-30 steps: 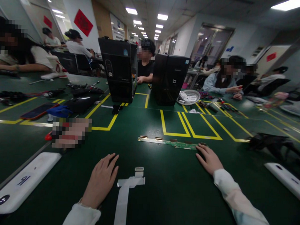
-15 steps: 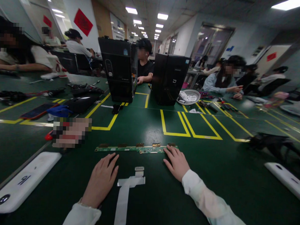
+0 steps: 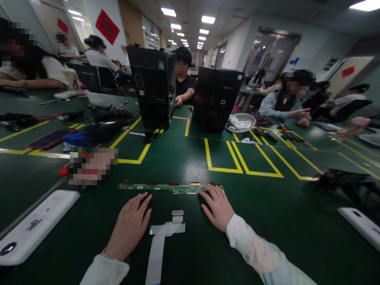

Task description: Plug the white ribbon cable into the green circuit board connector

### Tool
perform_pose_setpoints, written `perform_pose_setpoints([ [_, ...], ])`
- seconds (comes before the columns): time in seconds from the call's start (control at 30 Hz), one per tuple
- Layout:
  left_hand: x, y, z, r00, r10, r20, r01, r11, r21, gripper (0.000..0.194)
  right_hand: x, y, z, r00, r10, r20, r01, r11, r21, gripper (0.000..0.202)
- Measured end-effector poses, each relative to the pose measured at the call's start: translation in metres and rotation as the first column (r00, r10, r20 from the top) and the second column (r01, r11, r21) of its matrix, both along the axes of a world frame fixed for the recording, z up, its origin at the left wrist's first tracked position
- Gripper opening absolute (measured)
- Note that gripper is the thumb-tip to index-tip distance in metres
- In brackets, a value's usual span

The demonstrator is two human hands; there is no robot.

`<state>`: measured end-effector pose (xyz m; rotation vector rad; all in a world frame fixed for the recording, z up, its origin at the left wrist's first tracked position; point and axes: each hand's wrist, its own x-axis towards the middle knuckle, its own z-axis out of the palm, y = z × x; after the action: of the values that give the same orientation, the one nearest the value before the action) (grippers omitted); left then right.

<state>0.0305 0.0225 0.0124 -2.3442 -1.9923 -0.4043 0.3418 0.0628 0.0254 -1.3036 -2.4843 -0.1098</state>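
A long, narrow green circuit board [image 3: 157,187] lies crosswise on the dark green table, with several gold-brown tabs along its far edge. My right hand [image 3: 217,206] rests on the board's right part with the fingers spread, covering some of it. Just short of the board's left half, my left hand [image 3: 131,225] lies palm down on the table, fingers stretched and holding nothing. Between the hands is a flat white ribbon cable [image 3: 155,255] with a crosspiece, a blue end nearest me and a connector [image 3: 177,215] at its far end.
White elongated devices lie at the left [image 3: 34,226] and right [image 3: 363,227]. Two black computer towers [image 3: 151,91] [image 3: 216,102] stand beyond the board, beside a white basket [image 3: 240,122]. Yellow tape [image 3: 226,170] marks the table. Cables and tools lie further off; several people sit around.
My right hand has shifted a little to the left, and the circuit board has slid slightly left with it. My left hand stays in about the same place.
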Motion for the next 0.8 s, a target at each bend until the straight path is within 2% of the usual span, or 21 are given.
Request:
perform_pose_setpoints([
  [0.17, -0.001, 0.0, 0.0, 1.0, -0.013, 0.017, 0.013, 1.0, -0.01, 0.05, 0.001, 0.012, -0.001, 0.992, 0.119, -0.041, -0.123, 0.988, -0.09, 0.04],
  [0.43, -0.003, 0.002, -0.001, 0.999, -0.006, 0.052, 0.008, 0.999, -0.033, 0.049, 0.006, 0.016, -0.008, 0.986, 0.146, -0.081, -0.157, 0.978, -0.138, 0.041],
  [0.57, 0.006, -0.008, 0.004, 0.986, -0.151, 0.075, 0.155, 0.987, -0.048, 0.047, 0.007, 0.016, -0.01, 0.985, 0.154, -0.073, -0.163, 0.977, -0.138, 0.043],
  [0.7, 0.029, -0.028, 0.01, 0.934, -0.35, 0.071, 0.355, 0.932, -0.069, 0.045, 0.009, 0.017, -0.011, 0.983, 0.167, -0.08, -0.177, 0.975, -0.136, 0.043],
  [0.8, 0.048, -0.037, 0.012, 0.932, -0.354, 0.072, 0.36, 0.929, -0.083, 0.046, 0.011, 0.016, -0.012, 0.981, 0.169, -0.093, -0.18, 0.975, -0.127, 0.043],
])
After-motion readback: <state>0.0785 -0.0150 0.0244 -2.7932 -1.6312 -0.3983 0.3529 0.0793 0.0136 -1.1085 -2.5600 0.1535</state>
